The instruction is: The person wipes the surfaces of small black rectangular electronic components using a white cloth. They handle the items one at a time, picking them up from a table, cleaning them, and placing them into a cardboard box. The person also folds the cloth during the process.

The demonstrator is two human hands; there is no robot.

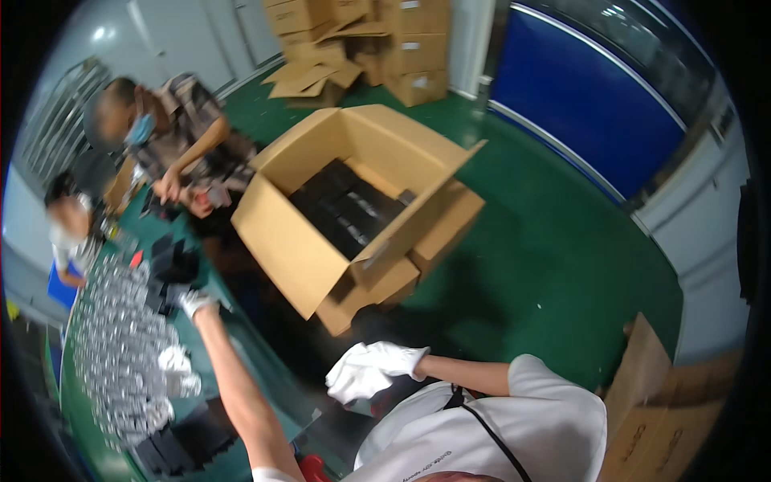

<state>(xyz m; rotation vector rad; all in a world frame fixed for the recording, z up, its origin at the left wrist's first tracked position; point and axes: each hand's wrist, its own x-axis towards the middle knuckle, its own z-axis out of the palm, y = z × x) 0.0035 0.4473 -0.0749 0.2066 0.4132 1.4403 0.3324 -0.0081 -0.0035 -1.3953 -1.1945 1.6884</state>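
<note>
My left hand [197, 304] wears a white glove and reaches out over the green table [273, 371]. Its fingers are closed at a small black box [169, 299] beside more black boxes [173, 261]. Close in front of my body, my right hand [389, 359], also gloved in white, is closed on a crumpled white cloth [349, 381]. Many clear glass-like containers [120, 345] stand in rows along the left of the table. Nearer to me lies another group of black boxes [186, 438].
A big open carton [281, 265] holding black boxes [349, 209] stands on other cartons [446, 229] right of the table. A masked person [185, 128] works across from me, another person [71, 229] farther left. Cartons [414, 48] are stacked at the back; others [666, 434] stand at lower right.
</note>
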